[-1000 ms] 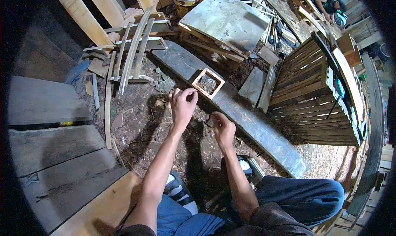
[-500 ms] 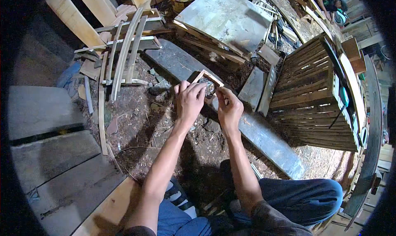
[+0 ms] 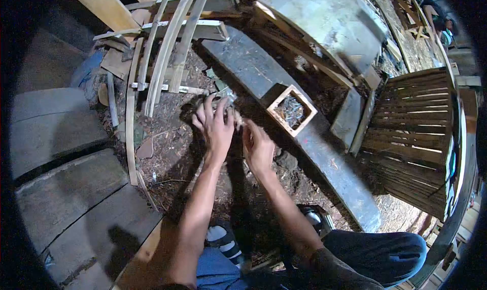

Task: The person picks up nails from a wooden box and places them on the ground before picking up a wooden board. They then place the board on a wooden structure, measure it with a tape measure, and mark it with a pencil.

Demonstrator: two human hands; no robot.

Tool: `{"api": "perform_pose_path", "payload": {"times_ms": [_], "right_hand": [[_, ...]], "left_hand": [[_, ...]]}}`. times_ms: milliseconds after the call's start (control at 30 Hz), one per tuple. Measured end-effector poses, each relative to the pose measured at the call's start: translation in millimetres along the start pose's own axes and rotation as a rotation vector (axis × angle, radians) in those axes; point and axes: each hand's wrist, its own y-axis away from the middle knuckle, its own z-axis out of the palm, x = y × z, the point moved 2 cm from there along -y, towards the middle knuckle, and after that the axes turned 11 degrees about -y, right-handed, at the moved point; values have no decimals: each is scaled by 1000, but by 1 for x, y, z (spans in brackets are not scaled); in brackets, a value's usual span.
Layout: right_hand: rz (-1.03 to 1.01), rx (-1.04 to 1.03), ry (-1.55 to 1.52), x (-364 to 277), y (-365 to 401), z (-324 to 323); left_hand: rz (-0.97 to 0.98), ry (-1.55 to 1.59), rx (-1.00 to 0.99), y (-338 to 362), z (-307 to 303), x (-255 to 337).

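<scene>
My left hand (image 3: 217, 125) is over the littered ground with its fingers spread and bent, apparently just above or touching loose debris. Close to its right, my right hand (image 3: 257, 148) has its fingers drawn together; whatever they pinch, if anything, is too small to make out. A small square wooden box (image 3: 280, 122) rests on the dark plank (image 3: 335, 181), right of both hands and apart from them. Inside it lie many thin, shiny metal pieces that look like nails.
A slatted wooden panel (image 3: 413, 138) leans at the right. Behind the plank is a pale, stained board (image 3: 329, 21). Curved wooden strips (image 3: 172, 51) lie at the upper left, and wide grey boards (image 3: 71, 188) are on the left. Another person (image 3: 441, 23) is partly visible far off.
Both hands have left the wooden box and moved left and down to the ground. The box now sits on the plank, unheld. The view has shifted.
</scene>
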Motion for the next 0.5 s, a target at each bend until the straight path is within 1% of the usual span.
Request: {"api": "perform_pose_path", "payload": {"times_ms": [33, 100, 167, 200, 267, 300, 333, 367, 433, 500], "right_hand": [[29, 13, 1, 2, -11, 9], [73, -6, 132, 16, -29, 24], [409, -157, 217, 13, -48, 24], [370, -107, 202, 16, -50, 28], [367, -107, 201, 24, -49, 31], [365, -101, 197, 26, -48, 31], [223, -31, 274, 34, -47, 35], [221, -39, 278, 40, -44, 37], [383, -109, 259, 37, -45, 36], [367, -92, 260, 34, -46, 35]], "left_hand": [[26, -52, -23, 1, 3, -5], [104, -63, -35, 6, 14, -17], [112, -73, -71, 6, 9, -19], [104, -73, -75, 6, 10, -21], [156, 18, -48, 7, 12, -19], [211, 15, -50, 6, 13, -16], [230, 10, -73, 6, 17, -14], [248, 5, -95, 5, 20, -12], [229, 11, -104, 4, 23, -8], [242, 9, -123, 3, 24, -6]]}}
